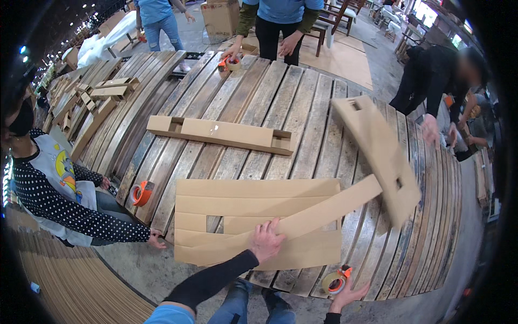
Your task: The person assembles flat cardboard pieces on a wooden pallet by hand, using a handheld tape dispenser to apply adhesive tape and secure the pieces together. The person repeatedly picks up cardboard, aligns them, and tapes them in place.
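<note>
My left hand (265, 241) is closed over a long, narrow cardboard strip (329, 208), which slants up to the right. Beneath it, a flat cardboard sheet (216, 194) with fold lines and cut-out slots lies on the slatted wooden table (253, 167). The strip's far end meets a long folded cardboard piece (372, 146) with small square holes, blurred at its lower end. At the table's near edge, my right hand (350, 295) has its fingers spread beside an orange tape dispenser (335, 282) and appears to touch its side.
A long cardboard box (226, 134) lies across the table's middle. Another orange tape dispenser (141, 193) sits at the left edge, near a person in dotted sleeves (102, 216). People stand at the far side and right. Stacked cardboard (70, 281) covers the floor at lower left.
</note>
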A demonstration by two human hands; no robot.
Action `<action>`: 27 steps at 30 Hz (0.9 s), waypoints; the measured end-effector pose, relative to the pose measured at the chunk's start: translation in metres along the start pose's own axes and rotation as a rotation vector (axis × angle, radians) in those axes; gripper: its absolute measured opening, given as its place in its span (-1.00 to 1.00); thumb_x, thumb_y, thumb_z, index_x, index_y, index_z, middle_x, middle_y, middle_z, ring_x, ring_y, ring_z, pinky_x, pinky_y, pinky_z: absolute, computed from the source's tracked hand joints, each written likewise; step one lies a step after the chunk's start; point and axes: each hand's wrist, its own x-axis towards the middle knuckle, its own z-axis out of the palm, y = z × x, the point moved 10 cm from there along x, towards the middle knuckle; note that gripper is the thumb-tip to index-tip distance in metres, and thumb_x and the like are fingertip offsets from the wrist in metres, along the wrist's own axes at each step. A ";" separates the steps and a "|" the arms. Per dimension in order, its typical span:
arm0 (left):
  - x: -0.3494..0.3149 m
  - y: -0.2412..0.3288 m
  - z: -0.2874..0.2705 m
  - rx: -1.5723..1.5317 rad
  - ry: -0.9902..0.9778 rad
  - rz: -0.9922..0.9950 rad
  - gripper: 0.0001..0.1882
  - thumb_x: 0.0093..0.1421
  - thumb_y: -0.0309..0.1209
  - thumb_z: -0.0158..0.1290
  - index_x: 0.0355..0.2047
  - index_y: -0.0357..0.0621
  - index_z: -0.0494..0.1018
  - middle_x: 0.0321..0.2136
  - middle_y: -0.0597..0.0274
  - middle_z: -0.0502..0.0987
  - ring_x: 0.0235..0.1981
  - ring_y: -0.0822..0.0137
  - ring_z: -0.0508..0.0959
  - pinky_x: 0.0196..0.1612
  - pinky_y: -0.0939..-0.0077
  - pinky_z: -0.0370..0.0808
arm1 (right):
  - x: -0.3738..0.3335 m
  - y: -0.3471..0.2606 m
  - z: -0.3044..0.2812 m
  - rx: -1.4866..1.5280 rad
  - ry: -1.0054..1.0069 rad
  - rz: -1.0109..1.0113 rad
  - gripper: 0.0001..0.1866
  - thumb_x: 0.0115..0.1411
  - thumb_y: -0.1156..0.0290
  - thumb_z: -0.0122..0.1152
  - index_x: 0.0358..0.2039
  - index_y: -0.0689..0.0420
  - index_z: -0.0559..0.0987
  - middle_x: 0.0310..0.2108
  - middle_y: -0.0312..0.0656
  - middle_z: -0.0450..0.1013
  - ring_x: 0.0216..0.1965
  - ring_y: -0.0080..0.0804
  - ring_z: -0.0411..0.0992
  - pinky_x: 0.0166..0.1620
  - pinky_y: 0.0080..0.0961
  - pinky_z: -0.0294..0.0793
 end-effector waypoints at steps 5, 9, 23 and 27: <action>0.024 0.016 0.027 -0.025 0.005 -0.018 -0.73 -0.04 -0.19 0.22 -0.29 0.11 0.64 0.27 -0.14 0.27 0.18 -0.13 0.33 0.07 -0.09 0.30 | -0.037 0.168 0.024 0.362 -0.341 0.721 -0.57 0.15 0.56 0.38 0.06 0.23 0.56 -0.09 -0.21 0.57 -0.10 -0.34 0.55 -0.03 -0.34 0.56; 0.028 0.047 -0.004 -0.009 0.019 0.053 -0.74 -0.04 -0.20 0.25 -0.31 0.08 0.64 0.29 -0.15 0.25 0.18 -0.12 0.33 0.10 -0.06 0.30 | -0.014 0.158 0.041 0.235 -0.362 0.471 -0.67 0.05 0.65 0.35 -0.12 0.22 0.60 -0.23 -0.24 0.58 -0.23 -0.41 0.52 -0.09 -0.36 0.54; 0.029 0.271 0.026 -0.081 -0.141 0.282 -0.76 -0.04 -0.25 0.23 -0.29 0.11 0.64 0.31 -0.12 0.27 0.20 -0.07 0.35 0.11 -0.03 0.32 | 0.046 0.035 -0.102 0.820 -0.747 0.766 -0.43 -0.02 0.71 0.13 0.09 0.19 0.44 -0.06 -0.20 0.51 -0.08 -0.33 0.53 0.01 -0.38 0.55; 0.026 0.295 0.039 -0.128 -0.187 0.332 -0.69 -0.05 -0.31 0.22 -0.23 0.14 0.66 0.31 -0.12 0.30 0.23 -0.11 0.34 0.16 -0.11 0.29 | 0.098 0.056 -0.105 0.473 -0.657 0.412 -0.46 -0.04 0.71 0.26 0.02 0.19 0.45 -0.07 -0.25 0.45 -0.08 -0.47 0.48 0.02 -0.47 0.50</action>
